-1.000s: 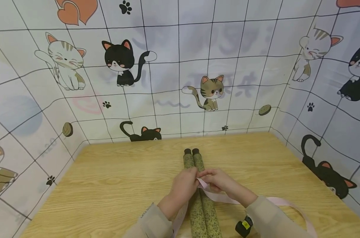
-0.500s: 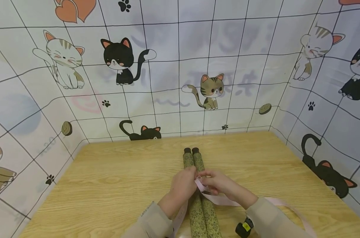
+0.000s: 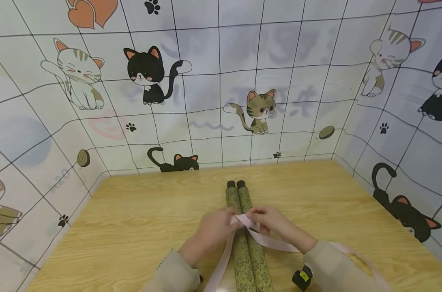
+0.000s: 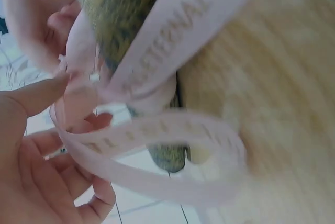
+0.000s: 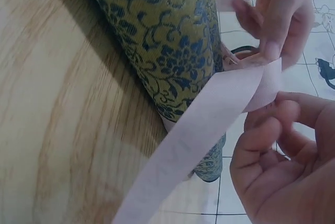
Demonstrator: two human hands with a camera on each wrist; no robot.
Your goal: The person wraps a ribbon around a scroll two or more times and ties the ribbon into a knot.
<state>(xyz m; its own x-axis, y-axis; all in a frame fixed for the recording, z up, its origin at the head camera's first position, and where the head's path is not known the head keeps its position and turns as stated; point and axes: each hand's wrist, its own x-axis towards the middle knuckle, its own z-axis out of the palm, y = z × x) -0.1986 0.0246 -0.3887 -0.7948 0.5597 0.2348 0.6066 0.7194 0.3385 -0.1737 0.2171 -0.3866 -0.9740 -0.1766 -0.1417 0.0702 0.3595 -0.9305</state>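
Two rolls (image 3: 244, 259) covered in green-gold patterned brocade lie side by side on the wooden table, like scrolls, with dark end knobs (image 3: 241, 183) pointing away. Around them runs a pale pink ribbon (image 3: 222, 259) with gold lettering, crossing on top. My left hand (image 3: 211, 229) pinches the ribbon between thumb and fingers on the rolls' left side. In the left wrist view a ribbon loop (image 4: 157, 179) hangs from that hand. My right hand (image 3: 273, 221) pinches a folded part of the ribbon (image 5: 264, 85) just right of the crossing. The crossing itself is partly hidden by fingers.
One ribbon tail (image 3: 359, 257) curves right across the table (image 3: 151, 219), passing behind the right sleeve (image 3: 337, 267). Next to that sleeve is a small black object (image 3: 302, 279) with a yellow mark. Cat-print sheeting (image 3: 206, 101) encloses the back and sides.
My left hand has shifted left and spread away from the right hand. A broader stretch of ribbon now shows between both hands, and the left tail swings more into view.
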